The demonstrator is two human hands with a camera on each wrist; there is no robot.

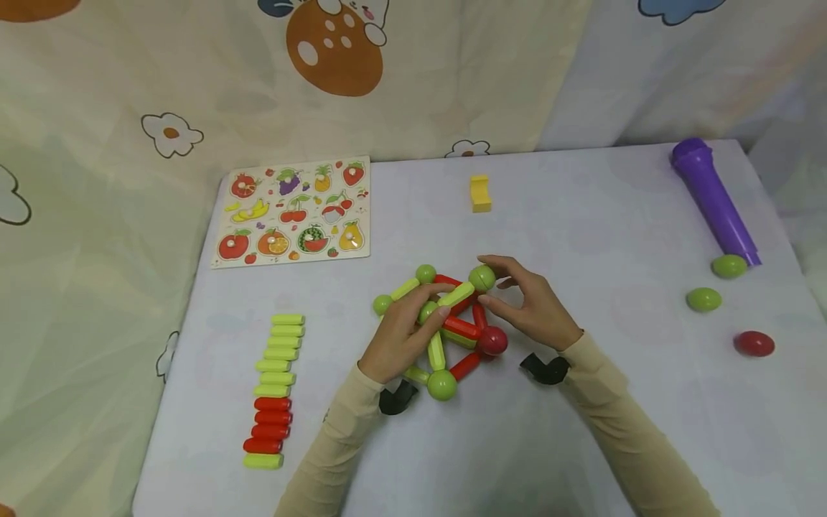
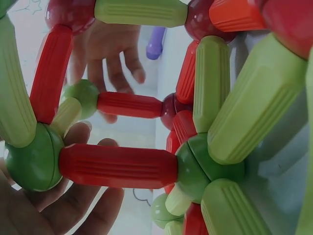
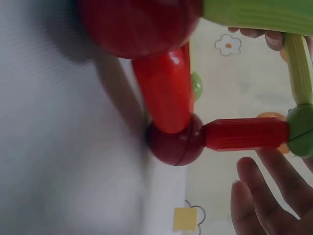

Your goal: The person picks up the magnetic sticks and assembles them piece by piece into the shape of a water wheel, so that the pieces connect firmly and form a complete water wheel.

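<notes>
Green rod (image 1: 457, 294) links both grips on the red-and-green frame (image 1: 460, 328)

Frame of rods and balls sits mid-table (image 1: 601, 215), in front of the person, between both hands. Left hand (image 1: 405, 327) is clamped on the left ball (image 1: 428, 311), green, thumb and index round it. Right hand (image 1: 533, 309) pinches the right ball (image 1: 482, 278), also green, thumb one side, index the other; remaining fingers look loose. Firmness of either hold: cannot tell.

Key relation: rod's long axis runs from the left ball, away from the person and rightward, to the right ball. Left hand is nearer its close end, right hand nearer its far end. Judgement: keeping rod and right ball in line probably matters most for any adjustment here. Red ball (image 1: 494, 340) lies just closer to the person than the right ball, below the right thumb as seen from the head.

Loose rods (image 1: 276, 365) lie in a column, well left of the frame, on the left hand's side; loose balls (image 1: 703, 299) lie well right, on the right hand's side, near a purple microphone (image 1: 717, 205).
</notes>
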